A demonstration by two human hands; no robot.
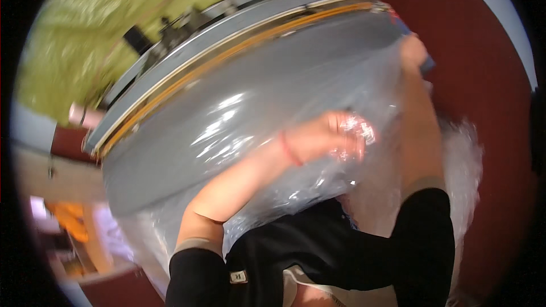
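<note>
Your 2 hands work at a clear plastic sheet (224, 118), which lies wrinkled and shiny over the grey desk (318, 45) and spills past its near side. Your left hand (335, 136) (a red band (289, 149) circles that wrist) is over the sheet right of the middle, its fingers bent under bright glints; blur means you cannot tell whether that grip pinches the plastic. Your right hand (413, 52) is closed at the far right corner, its grip on the sheet's edge. Along the far side run an orange strip (341, 11) and a pale rail (284, 1); a pink cylinder (84, 115) is near the left end.
</note>
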